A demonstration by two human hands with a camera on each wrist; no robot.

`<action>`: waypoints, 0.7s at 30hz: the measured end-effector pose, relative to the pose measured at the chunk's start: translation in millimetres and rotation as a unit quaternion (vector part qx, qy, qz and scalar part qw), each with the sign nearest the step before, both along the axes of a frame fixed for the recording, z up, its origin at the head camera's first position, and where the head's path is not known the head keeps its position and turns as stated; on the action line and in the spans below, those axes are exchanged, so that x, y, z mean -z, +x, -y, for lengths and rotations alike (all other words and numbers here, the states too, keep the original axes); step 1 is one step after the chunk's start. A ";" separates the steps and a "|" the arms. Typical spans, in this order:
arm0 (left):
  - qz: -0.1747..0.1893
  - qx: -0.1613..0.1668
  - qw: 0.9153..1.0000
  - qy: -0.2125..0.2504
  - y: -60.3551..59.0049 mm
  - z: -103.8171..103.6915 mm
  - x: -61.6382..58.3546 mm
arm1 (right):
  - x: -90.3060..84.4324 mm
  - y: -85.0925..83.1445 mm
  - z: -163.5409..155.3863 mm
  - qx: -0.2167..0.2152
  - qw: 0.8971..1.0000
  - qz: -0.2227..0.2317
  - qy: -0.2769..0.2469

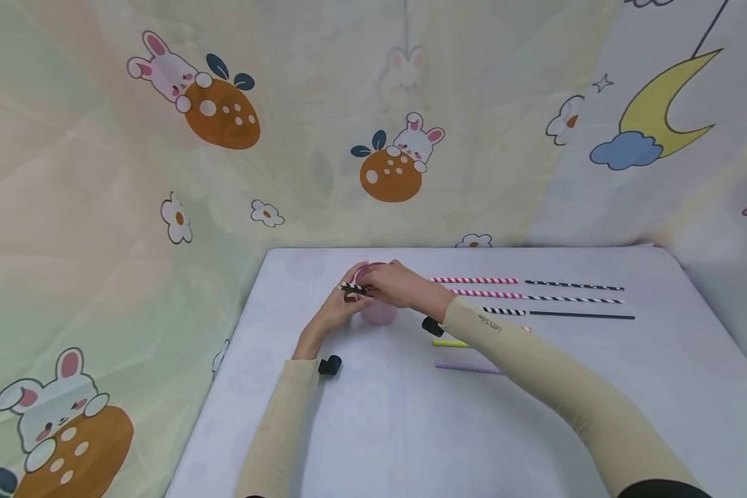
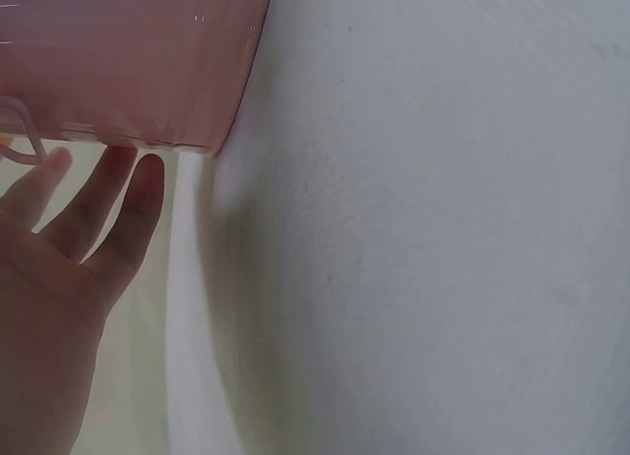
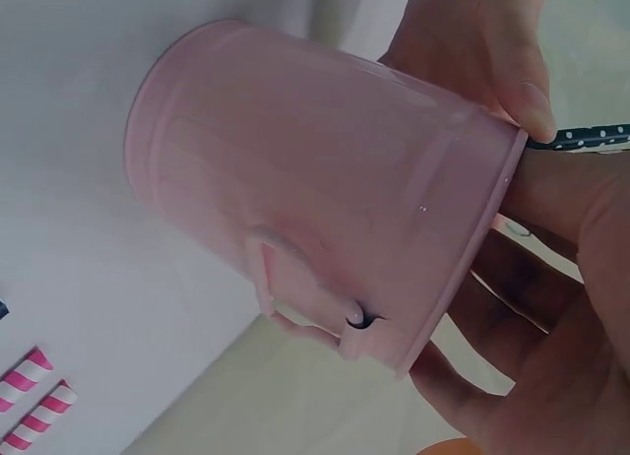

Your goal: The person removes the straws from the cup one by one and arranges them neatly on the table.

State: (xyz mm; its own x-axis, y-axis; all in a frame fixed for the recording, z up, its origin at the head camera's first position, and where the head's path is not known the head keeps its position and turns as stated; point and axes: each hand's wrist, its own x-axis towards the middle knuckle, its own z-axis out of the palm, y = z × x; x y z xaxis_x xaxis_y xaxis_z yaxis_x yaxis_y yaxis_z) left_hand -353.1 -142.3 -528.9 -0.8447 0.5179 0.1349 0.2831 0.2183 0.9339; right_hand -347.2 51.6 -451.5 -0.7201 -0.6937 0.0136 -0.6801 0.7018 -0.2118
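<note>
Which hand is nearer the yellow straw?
Right. The right hand is over the pink cup, its forearm passing just above the yellow straw; the left hand is beyond the cup's far side.

- Head view looks forward and down across the tabletop (image 1: 411,429) from well back
- Both wrist views sit very close, sharing the pink bucket (image 3: 325,209); the left one looks along the tabletop

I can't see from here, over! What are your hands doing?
Left hand steadies the pink cup. Right hand pinches a black dotted straw at the cup's rim. More straws lie right, nothing blocking.
</note>
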 end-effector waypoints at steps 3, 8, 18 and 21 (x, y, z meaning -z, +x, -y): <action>0.003 -0.003 1.000 0.000 0.3 -0.7 -0.3 | 3.3 -1.8 -2.2 -0.008 1.000 -0.012 -0.009; 0.008 -0.006 1.000 -0.003 0.0 -1.4 -0.9 | 7.9 -4.3 -6.1 -0.021 0.999 -0.033 -0.037; 0.016 -0.013 1.000 -0.012 0.4 -0.8 -2.4 | 8.1 -5.0 -7.7 -0.019 0.999 -0.030 -0.035; 0.020 -0.017 1.000 -0.011 1.0 -1.0 -2.8 | 8.1 -5.6 -7.6 -0.024 0.999 -0.029 -0.030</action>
